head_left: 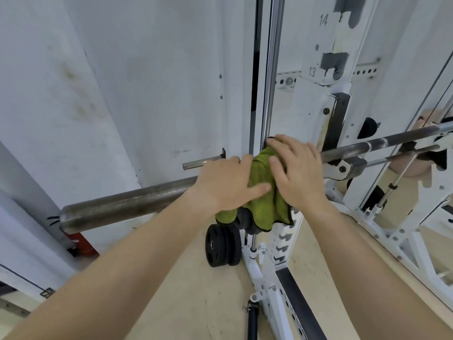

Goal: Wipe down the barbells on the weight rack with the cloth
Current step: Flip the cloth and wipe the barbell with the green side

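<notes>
A steel barbell runs across the white rack (318, 57), its thick sleeve (122, 207) sticking out to the left and its thin shaft (382, 143) going off to the right. A green cloth (262, 190) is draped over the bar where sleeve and shaft meet. My left hand (225, 182) wraps around the bar and the cloth's left part. My right hand (296, 173) lies on top of the cloth with fingers spread, pressing it onto the bar. The bar under the cloth is hidden.
A thinner steel rod (203, 163) juts left behind the barbell. Black weight plates (221, 245) hang low on the rack's base. A white wall (147, 82) stands close on the left, with a red object (82, 245) at its foot. A chrome guide rod (274, 65) rises behind my hands.
</notes>
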`<move>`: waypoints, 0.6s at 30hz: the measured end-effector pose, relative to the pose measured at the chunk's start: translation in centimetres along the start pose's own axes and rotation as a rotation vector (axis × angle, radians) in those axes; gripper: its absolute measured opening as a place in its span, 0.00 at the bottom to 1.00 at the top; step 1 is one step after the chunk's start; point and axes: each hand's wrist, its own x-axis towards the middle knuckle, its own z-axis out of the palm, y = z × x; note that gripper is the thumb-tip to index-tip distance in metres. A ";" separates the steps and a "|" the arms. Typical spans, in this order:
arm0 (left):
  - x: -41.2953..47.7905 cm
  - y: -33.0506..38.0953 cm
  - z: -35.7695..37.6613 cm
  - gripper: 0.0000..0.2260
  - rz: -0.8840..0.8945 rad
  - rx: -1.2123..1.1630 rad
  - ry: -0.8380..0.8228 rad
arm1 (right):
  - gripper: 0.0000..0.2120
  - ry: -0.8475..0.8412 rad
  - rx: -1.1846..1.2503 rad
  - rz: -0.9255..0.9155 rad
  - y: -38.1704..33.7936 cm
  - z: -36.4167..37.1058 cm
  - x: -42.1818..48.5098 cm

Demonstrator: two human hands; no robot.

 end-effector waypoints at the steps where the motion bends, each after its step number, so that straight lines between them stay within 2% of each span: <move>1: -0.3 -0.2 0.3 0.36 0.049 0.098 0.002 | 0.20 -0.016 -0.107 -0.048 -0.4 0.3 -0.2; 3: -0.6 -1.1 0.8 0.33 0.108 0.235 0.038 | 0.20 -0.018 -0.218 -0.086 -1.1 0.8 0.1; 7: -2.2 -4.4 0.4 0.32 0.105 0.209 0.041 | 0.27 -0.123 -0.301 -0.130 -4.3 1.5 1.7; 9: -3.9 -6.1 0.0 0.30 0.105 0.186 0.055 | 0.27 -0.172 -0.267 -0.144 -7.0 1.9 1.8; 13: -8.6 -10.3 -1.2 0.31 0.083 0.225 0.105 | 0.26 -0.145 -0.216 -0.204 -14.1 3.7 0.7; 18: -17.3 -17.5 -2.1 0.28 -0.078 0.098 0.109 | 0.21 -0.163 -0.130 -0.311 -25.1 6.7 -0.4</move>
